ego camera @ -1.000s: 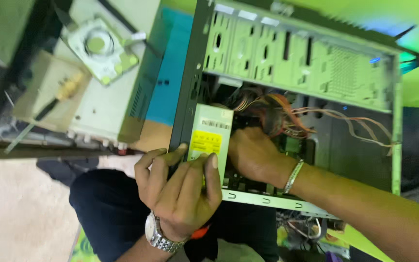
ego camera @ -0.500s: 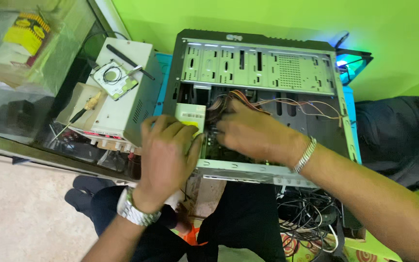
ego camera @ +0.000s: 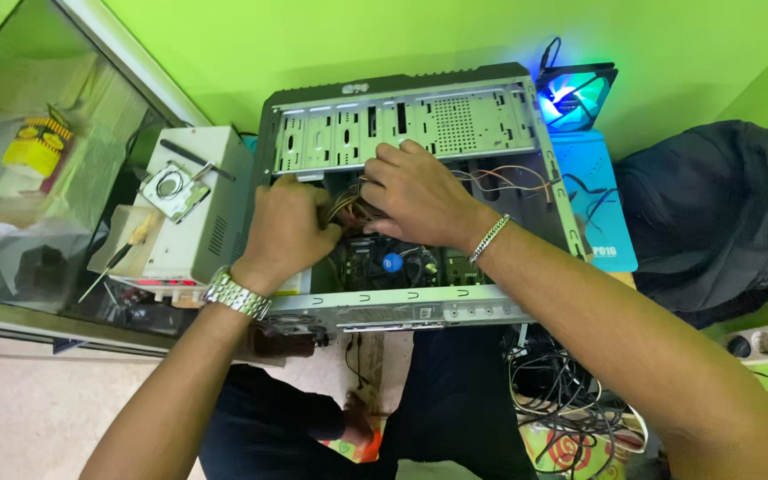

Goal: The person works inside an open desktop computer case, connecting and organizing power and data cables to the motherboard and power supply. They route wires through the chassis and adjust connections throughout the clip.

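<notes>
Both hands (ego camera: 291, 227) (ego camera: 415, 196) moved deeper — cables (ego camera: 508, 178), computer case (ego camera: 402, 107) crowding.

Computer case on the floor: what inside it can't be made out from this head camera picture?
- Whatever the left hand grips: hidden under the hand itself.
- Ends of the cable bundle: covered by the right hand.
- Most of the board deep in the open computer case: dark, blocked by both wrists.
- Fingers of both hands: tips are buried among the wires.
</notes>
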